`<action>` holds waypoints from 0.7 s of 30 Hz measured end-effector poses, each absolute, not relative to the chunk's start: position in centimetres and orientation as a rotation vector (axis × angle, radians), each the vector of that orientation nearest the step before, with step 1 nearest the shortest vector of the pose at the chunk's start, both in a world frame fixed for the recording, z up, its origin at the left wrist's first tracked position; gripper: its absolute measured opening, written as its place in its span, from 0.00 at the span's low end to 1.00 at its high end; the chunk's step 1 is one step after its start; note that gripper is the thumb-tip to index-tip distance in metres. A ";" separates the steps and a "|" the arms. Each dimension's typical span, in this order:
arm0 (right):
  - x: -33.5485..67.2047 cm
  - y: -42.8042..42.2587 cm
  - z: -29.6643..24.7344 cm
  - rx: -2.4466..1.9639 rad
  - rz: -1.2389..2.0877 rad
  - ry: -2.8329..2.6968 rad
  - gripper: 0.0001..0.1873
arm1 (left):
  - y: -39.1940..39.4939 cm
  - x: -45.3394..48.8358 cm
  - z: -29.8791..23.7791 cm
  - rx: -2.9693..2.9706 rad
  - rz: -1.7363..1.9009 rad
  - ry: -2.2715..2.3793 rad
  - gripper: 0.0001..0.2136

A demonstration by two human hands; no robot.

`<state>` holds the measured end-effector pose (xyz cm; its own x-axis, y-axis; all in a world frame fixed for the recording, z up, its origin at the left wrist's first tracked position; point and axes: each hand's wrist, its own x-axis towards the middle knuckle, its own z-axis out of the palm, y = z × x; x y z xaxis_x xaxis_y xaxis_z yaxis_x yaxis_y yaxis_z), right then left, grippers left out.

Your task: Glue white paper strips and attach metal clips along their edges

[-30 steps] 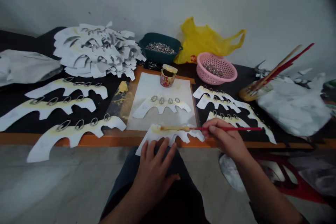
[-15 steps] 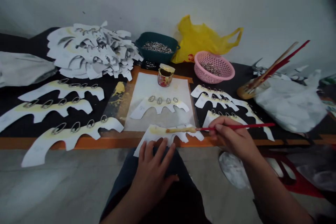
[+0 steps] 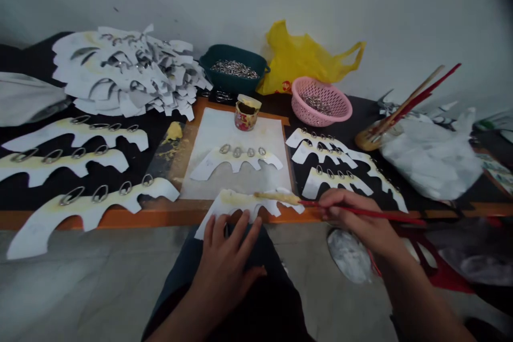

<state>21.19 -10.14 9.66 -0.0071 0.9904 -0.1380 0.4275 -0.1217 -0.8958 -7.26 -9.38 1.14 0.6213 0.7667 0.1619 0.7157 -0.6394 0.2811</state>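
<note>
A white cut-out piece (image 3: 240, 204) lies across the table's orange front edge, smeared yellow along its top. My left hand (image 3: 224, 262) rests flat on its lower edge, fingers spread. My right hand (image 3: 355, 222) grips a red-handled brush (image 3: 352, 210); its glue-coated tip lies on the piece's upper right. Behind, a second cut-out with several metal rings (image 3: 236, 159) lies on a white sheet (image 3: 224, 128), and a small open glue tin (image 3: 245, 113) stands at the sheet's far end.
More ringed cut-outs lie at left (image 3: 92, 200) and right (image 3: 334, 163). A heap of cut-outs (image 3: 128, 72), a green tub of rings (image 3: 234, 70), a pink basket (image 3: 320, 102), a yellow bag (image 3: 306, 59) and spare brushes (image 3: 404, 104) stand behind. My dark-clothed knee (image 3: 260, 299) is below.
The brush handle has swung lower and further right, its tip sliding slightly right along the piece. My left hand stays pressed on the piece. The view drifted a little.
</note>
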 end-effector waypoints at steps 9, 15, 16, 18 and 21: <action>21.0 -10.4 9.9 -1.557 1.060 -1.631 0.06 | -9.5 -7.3 1.0 2.680 0.399 1.243 0.36; 22.4 -11.6 9.8 -1.628 0.909 -1.561 0.06 | -9.4 -7.2 1.1 2.679 0.416 1.247 0.36; 22.7 -11.9 9.7 -1.629 0.899 -1.580 0.06 | -9.4 -7.2 1.0 2.681 0.423 1.250 0.36; 23.1 -12.4 9.4 -1.617 0.900 -1.634 0.06 | -9.4 -7.2 1.0 2.688 0.434 1.255 0.35; 23.2 -12.8 9.3 -1.612 0.825 -1.705 0.07 | -9.3 -7.1 0.9 2.703 0.444 1.254 0.34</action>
<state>23.17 -12.80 9.31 -0.0403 0.9987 0.0318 0.5946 0.0496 -0.8025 -7.14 -9.30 0.88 0.6117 0.7627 0.2098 0.7249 -0.6467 0.2374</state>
